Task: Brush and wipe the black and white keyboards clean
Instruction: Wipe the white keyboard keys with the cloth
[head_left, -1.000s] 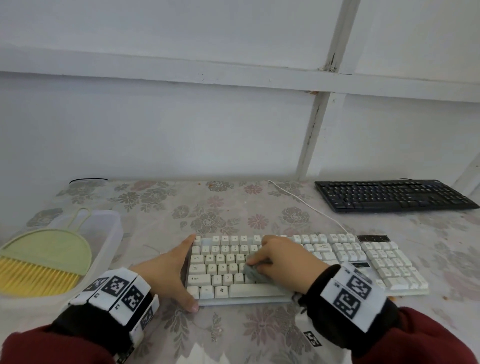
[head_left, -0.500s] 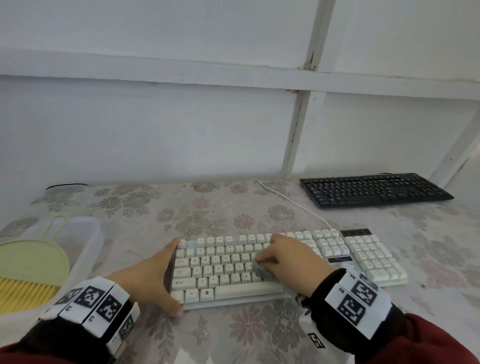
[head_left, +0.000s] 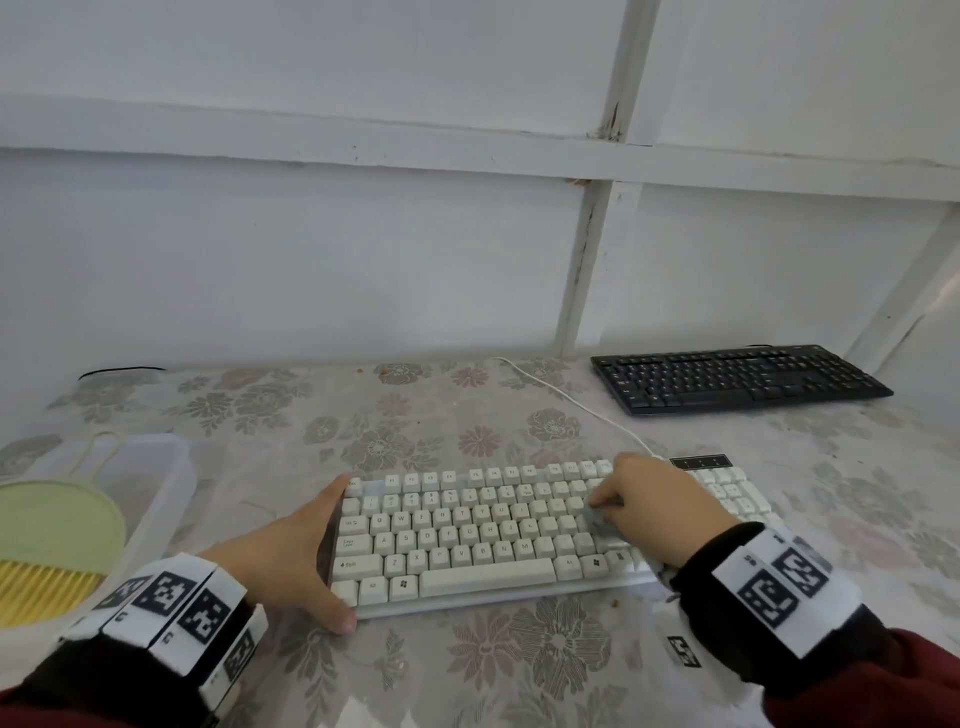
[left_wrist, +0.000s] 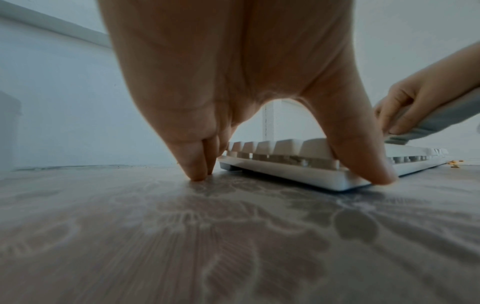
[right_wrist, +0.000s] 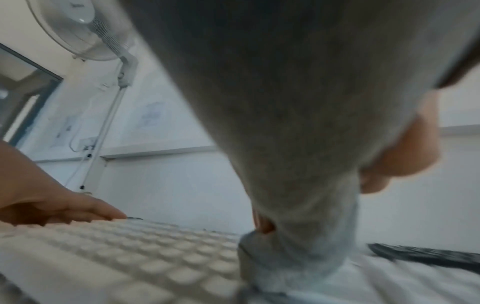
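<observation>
The white keyboard (head_left: 467, 535) lies in front of me on the flowered tablecloth. My right hand (head_left: 649, 512) grips a grey cloth (head_left: 597, 522) and presses it on the keys at the right of the letter block; the cloth (right_wrist: 298, 144) fills the right wrist view. My left hand (head_left: 291, 561) braces the keyboard's left end, with straight fingers along its side and the thumb at the front corner. In the left wrist view the fingertips (left_wrist: 197, 172) touch the table and the thumb presses the keyboard (left_wrist: 298, 164) corner. The black keyboard (head_left: 737, 376) lies at the back right.
A clear plastic tub (head_left: 156, 483) at the left edge holds a green brush with yellow bristles (head_left: 47, 551). The white cable (head_left: 571, 400) runs from the white keyboard toward the wall. A few crumbs (head_left: 615, 603) lie near the keyboard's front edge. A white wall closes the back.
My right hand has slid the cloth rightward across the white keys, from the middle to the right end of the letter block. The left hand stays at the left end.
</observation>
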